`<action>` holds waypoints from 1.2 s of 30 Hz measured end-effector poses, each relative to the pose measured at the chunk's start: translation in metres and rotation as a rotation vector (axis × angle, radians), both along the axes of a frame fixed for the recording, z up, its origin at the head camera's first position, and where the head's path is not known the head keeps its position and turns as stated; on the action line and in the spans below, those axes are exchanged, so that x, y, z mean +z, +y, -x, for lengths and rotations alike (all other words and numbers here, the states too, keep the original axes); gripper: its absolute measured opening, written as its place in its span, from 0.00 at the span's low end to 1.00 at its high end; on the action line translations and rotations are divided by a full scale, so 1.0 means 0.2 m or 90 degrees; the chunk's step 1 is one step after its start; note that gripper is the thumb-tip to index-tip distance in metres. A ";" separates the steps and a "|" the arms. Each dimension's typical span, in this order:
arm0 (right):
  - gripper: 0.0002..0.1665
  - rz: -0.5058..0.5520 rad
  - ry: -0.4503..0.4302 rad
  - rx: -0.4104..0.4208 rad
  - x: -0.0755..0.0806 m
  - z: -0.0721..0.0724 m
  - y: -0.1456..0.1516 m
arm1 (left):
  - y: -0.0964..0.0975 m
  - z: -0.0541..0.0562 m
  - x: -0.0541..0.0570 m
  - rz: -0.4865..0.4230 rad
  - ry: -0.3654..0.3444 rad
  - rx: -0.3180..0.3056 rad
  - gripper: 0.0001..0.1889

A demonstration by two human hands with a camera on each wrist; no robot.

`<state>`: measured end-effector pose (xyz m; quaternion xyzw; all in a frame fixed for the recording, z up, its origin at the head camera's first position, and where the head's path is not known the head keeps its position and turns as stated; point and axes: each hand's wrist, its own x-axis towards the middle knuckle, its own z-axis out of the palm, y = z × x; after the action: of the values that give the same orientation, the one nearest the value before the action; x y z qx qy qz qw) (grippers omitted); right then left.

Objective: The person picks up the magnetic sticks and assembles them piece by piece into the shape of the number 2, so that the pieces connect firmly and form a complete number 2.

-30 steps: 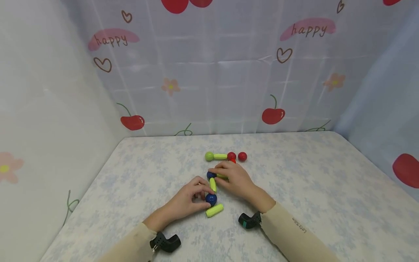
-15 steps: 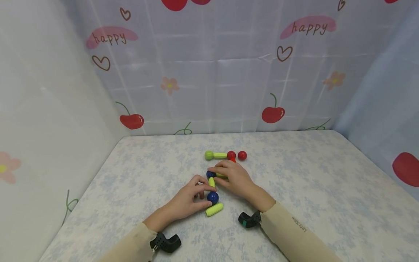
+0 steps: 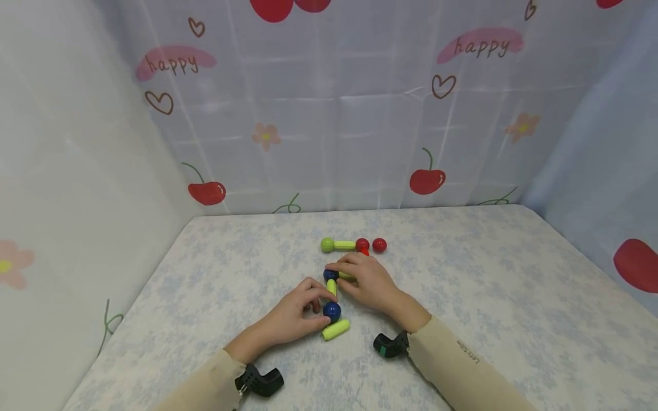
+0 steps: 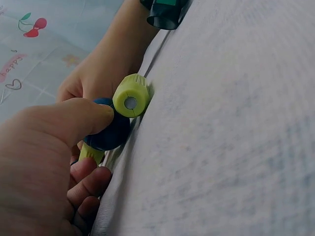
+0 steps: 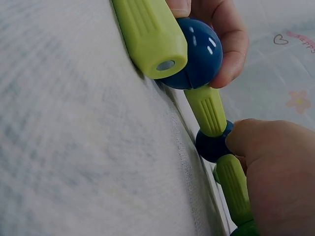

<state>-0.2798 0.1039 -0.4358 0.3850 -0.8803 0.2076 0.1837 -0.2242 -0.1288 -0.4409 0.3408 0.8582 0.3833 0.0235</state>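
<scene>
My left hand (image 3: 295,313) holds the nearer blue ball (image 3: 332,311) between thumb and fingers. A yellow-green magnetic rod (image 3: 336,330) lies on the table against this ball's near side; its metal end shows in the left wrist view. Another yellow-green rod (image 5: 206,110) joins the nearer ball to the farther blue ball (image 5: 212,146). My right hand (image 3: 371,282) pinches that farther ball, its thumb on it in the right wrist view. From the farther ball, a third rod (image 5: 234,189) runs under my right hand to a dark green ball (image 5: 246,229), mostly cut off by the frame.
Beyond my right hand, a light green ball (image 3: 327,245), a yellow-green rod (image 3: 344,245) and a red ball (image 3: 362,245) form a row. A red piece (image 3: 364,252) below it is partly hidden by the hand. A loose red ball (image 3: 379,245) sits beside the row on the table (image 3: 231,268).
The rod between the two blue balls has swung slightly left at its near end. The nearer blue ball has shifted a little under my left fingers. My right hand has hardly moved.
</scene>
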 end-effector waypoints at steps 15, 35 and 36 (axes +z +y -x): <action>0.12 0.063 -0.126 0.000 0.12 -0.14 0.02 | -0.01 0.00 -0.04 -0.011 -0.001 0.003 0.16; 0.12 0.103 -0.319 0.137 -0.03 -0.27 0.13 | 0.00 -0.01 -0.01 -0.004 -0.001 0.007 0.18; 0.11 0.101 -0.319 0.138 -0.03 -0.27 0.13 | 0.00 -0.01 -0.01 -0.004 -0.001 0.007 0.18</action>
<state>-0.2255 0.1309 -0.4413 0.3983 -0.8327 0.3832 -0.0333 -0.2218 -0.1291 -0.4428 0.3359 0.8587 0.3864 0.0206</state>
